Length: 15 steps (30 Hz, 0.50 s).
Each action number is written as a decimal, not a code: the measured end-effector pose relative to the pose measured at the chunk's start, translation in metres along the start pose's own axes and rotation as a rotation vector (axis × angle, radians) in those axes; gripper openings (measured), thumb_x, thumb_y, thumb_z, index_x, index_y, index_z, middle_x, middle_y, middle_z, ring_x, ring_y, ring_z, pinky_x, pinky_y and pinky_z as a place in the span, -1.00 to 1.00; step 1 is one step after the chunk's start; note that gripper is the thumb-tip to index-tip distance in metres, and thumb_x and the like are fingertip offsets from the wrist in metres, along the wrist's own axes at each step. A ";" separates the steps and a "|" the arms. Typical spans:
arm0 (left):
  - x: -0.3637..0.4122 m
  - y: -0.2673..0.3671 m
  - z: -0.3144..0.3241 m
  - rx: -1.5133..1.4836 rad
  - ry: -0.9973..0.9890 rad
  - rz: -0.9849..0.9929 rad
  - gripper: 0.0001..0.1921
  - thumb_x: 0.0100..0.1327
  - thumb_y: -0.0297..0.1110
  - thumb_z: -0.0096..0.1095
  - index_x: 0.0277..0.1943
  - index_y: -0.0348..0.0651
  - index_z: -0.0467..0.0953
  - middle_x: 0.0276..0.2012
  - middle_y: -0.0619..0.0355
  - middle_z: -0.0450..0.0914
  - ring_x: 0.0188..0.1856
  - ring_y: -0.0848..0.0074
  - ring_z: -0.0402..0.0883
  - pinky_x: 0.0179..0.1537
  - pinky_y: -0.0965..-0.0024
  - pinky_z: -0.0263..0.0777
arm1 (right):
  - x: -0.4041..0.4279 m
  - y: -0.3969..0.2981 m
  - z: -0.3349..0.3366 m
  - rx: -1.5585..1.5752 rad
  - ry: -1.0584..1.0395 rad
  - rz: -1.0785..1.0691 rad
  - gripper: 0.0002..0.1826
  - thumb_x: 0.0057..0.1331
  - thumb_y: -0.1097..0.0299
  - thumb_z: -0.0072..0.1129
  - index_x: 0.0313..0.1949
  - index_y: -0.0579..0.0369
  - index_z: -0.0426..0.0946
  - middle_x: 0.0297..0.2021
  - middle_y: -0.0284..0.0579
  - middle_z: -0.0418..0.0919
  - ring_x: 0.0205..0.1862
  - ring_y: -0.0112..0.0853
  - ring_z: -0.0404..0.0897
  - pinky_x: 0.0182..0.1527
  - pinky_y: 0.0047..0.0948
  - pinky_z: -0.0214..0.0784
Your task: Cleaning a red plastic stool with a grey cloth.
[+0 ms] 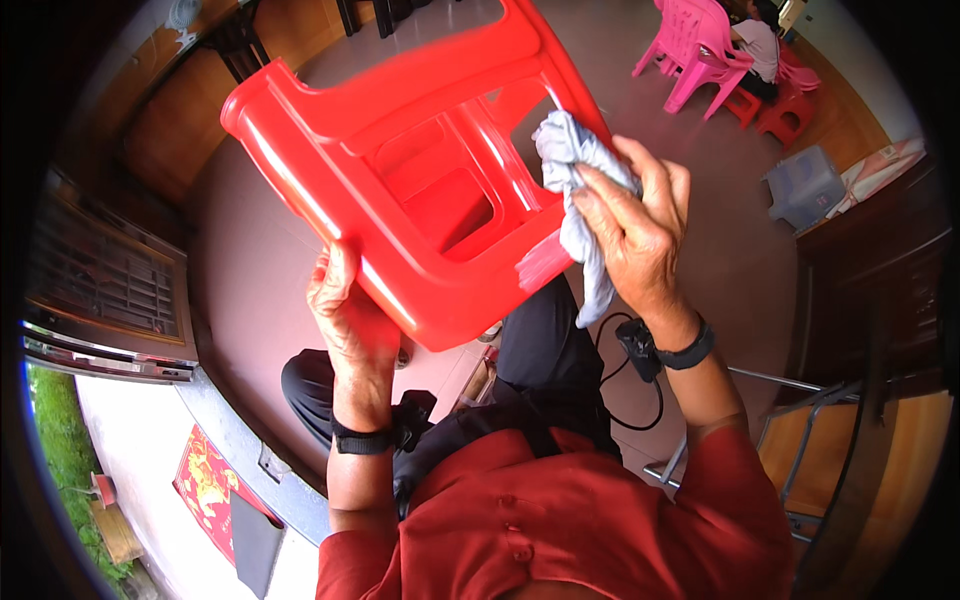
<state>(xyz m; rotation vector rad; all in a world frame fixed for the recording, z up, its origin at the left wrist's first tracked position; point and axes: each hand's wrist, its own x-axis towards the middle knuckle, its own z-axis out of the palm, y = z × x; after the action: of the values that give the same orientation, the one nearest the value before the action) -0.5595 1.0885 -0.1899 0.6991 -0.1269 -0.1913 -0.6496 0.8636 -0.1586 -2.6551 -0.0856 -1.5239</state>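
A red plastic stool (442,292) is held up tilted before me, with a framed opening in the side that faces me. My left hand (341,322) grips its lower left edge, the thumb on the outer face and the fingers hidden behind. In my right hand (645,225) is a bunched, pale blue-grey cloth (589,157), which lies against the right-hand part of the stool's frame. The cloth's loose end hangs down past the stool's edge. Beside it, a paler pink smeared patch (544,262) shows on the red plastic.
A pink plastic chair (694,45) and a seated person (759,45) are at the upper right, near low red stools (786,116). A grey-blue plastic stool (806,187) stands by the right wall. Close on my right is a metal-framed folding chair (810,442). A doorway threshold (247,442) curves along the left.
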 end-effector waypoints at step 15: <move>-0.021 -0.020 -0.016 -0.002 0.009 0.018 -0.55 -0.05 -0.21 0.41 -0.19 -0.30 0.40 -0.24 0.11 0.54 -0.22 0.50 0.50 -0.07 0.43 0.35 | -0.012 -0.081 -0.005 0.457 -0.181 -0.067 -0.70 -0.13 0.51 0.29 -0.31 0.27 0.55 -0.20 0.11 0.46 -0.27 -0.14 0.41 -0.25 -0.27 0.31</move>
<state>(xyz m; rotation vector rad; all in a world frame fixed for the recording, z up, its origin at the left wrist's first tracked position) -0.5796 1.0877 -0.2161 0.6968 -0.1246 -0.1709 -0.6676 0.9435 -0.1633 -2.4247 -0.4759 -1.1081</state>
